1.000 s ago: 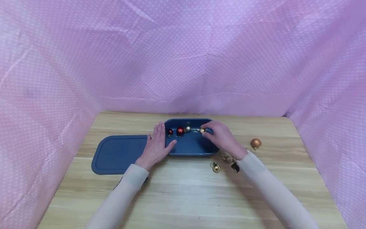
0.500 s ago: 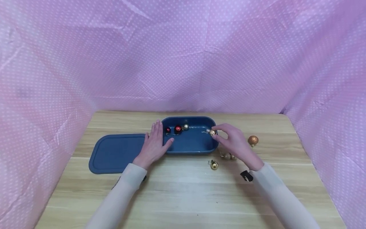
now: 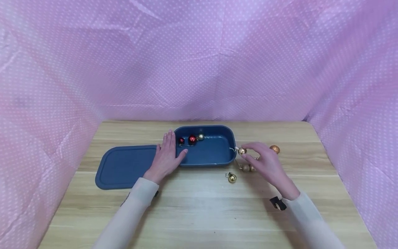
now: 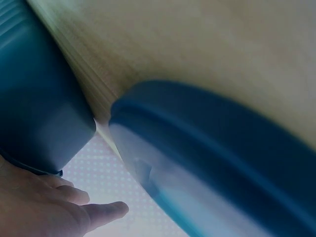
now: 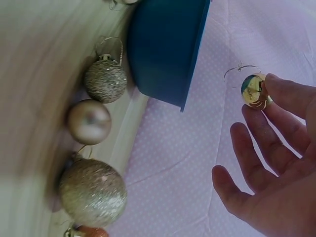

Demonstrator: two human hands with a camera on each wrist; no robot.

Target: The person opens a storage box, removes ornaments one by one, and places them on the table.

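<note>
My left hand [image 3: 166, 157] rests with straight fingers on the left end of the blue box [image 3: 208, 150]; its thumb reaches over the near rim. In the left wrist view the same hand [image 4: 44, 207] lies along the box wall [image 4: 49, 98]. Just past the box's right end, my right hand [image 3: 268, 166] pinches a shiny gold bauble [image 3: 242, 151] between thumb and fingertips. The right wrist view shows this bauble [image 5: 253, 91] raised, its hanging string loose. Inside the box lie a red bauble [image 3: 192, 139], a smaller red bauble [image 3: 181, 140] and a pale gold bauble [image 3: 200, 137].
A blue lid [image 3: 125, 167] lies left of the box. In front sits another gold bauble [image 3: 231, 177]. Beside the box's right end are a glittery bauble [image 5: 105, 80], a matte gold bauble [image 5: 89, 121], a larger glittery bauble [image 5: 93, 192] and an orange bauble [image 3: 275, 149].
My right hand has carried the gold bauble rightward from over the box's inside to beyond its right rim. The left hand stays at the box's left end.
</note>
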